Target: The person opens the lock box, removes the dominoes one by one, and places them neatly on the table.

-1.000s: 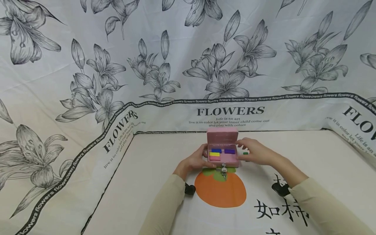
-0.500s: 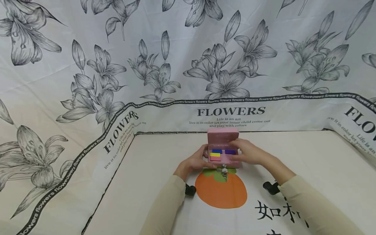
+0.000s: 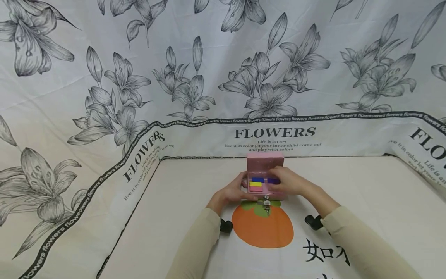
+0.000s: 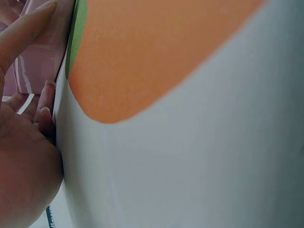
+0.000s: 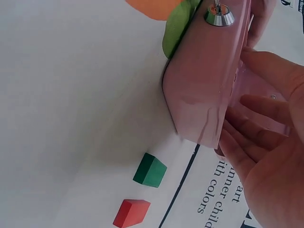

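Observation:
A pink cash box [image 3: 265, 162] stands with its lid raised near the back of the table. Inside it, on the left, are a blue block [image 3: 258, 179], a yellow block [image 3: 255, 184] and a pink block [image 3: 256, 189]. A purple block [image 3: 273, 181] lies at the right, partly hidden. My left hand [image 3: 231, 192] holds the box by its left side, thumb along the front. My right hand [image 3: 292, 182] reaches in over the right wall, beside the purple block. In the right wrist view its fingers [image 5: 266, 111] are spread, with nothing visible between them.
Keys [image 3: 266, 209] hang from the lock at the box's front. A green block [image 5: 150, 170] and a red block [image 5: 131, 213] lie on the cloth right of the box. An orange persimmon print [image 3: 263, 226] lies in front, and a flowered curtain [image 3: 195, 139] rises behind.
My right hand has moved left from beside the box, near the green block, to over its inside. The left hand keeps its place on the box.

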Demonstrator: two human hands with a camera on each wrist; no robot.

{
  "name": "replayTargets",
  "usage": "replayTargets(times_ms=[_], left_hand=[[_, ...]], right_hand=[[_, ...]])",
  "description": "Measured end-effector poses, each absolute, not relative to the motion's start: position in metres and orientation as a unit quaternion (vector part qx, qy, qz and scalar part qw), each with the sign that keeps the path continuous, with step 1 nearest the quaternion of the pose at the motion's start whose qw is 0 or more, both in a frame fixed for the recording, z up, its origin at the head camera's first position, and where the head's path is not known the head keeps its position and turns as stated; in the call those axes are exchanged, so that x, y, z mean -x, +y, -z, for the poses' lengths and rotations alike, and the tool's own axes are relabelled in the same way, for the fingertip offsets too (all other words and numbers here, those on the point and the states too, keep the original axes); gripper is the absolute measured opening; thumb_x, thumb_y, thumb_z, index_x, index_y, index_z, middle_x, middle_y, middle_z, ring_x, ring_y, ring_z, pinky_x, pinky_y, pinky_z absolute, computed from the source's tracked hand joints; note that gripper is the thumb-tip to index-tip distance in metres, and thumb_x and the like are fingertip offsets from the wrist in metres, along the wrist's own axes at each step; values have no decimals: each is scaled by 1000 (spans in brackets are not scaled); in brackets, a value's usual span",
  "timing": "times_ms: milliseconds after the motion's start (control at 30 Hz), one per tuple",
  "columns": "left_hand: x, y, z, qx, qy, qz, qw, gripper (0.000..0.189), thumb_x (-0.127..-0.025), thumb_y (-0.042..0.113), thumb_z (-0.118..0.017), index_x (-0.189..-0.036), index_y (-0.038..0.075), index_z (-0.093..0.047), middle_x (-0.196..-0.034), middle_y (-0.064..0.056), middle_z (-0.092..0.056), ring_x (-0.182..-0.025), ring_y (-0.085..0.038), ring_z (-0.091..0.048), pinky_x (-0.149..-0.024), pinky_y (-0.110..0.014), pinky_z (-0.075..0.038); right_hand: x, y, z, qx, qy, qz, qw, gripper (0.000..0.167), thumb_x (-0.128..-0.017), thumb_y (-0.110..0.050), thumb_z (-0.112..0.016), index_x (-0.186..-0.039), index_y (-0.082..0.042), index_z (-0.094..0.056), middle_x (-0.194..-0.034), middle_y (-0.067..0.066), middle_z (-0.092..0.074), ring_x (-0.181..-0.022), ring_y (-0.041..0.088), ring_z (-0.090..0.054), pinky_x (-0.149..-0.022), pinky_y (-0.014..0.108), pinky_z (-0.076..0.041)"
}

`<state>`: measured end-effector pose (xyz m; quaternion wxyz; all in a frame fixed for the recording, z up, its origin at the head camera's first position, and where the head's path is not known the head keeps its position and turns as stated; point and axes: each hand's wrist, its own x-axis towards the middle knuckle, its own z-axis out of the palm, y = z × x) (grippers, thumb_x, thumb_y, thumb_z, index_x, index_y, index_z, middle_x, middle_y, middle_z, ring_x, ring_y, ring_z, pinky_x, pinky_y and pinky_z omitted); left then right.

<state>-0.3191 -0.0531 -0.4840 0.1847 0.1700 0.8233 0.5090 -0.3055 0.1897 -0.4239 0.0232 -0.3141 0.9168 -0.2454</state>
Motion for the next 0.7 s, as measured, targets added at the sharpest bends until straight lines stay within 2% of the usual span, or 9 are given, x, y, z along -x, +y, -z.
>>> replayTargets(times_ms=[200, 433, 700], left_hand=[[318, -53, 484, -171, 821, -512, 185, 96, -79, 22, -90, -156, 23, -32, -117, -2, -52, -110, -20, -46, -97, -39, -37], [318, -54, 485, -172, 820, -515, 182, 96, -79, 21, -90, -155, 22, -32, -115, -2, -52, -107, -19, -47, -94, -37, -37], [319, -53, 486, -172, 818, -517, 182, 95, -79, 20, -91, -154, 24, -33, -117, -3, -51, -109, -21, -46, -96, -40, -37]], right_hand=[[309, 185, 427, 323, 920, 222, 16, 32, -88, -5, -75, -115, 9, -66, -105, 18, -69, -92, 33, -63, -87, 48, -52], [310, 177, 425, 314, 932, 183, 11, 26, -88, 0, -73, -113, 7, -66, -100, 17, -68, -86, 27, -58, -81, 43, -50], [311, 174, 427, 285, 945, 159, 15, 31, -84, 11, -72, -115, 4, -67, -102, 16, -69, -87, 26, -58, -85, 45, -51]])
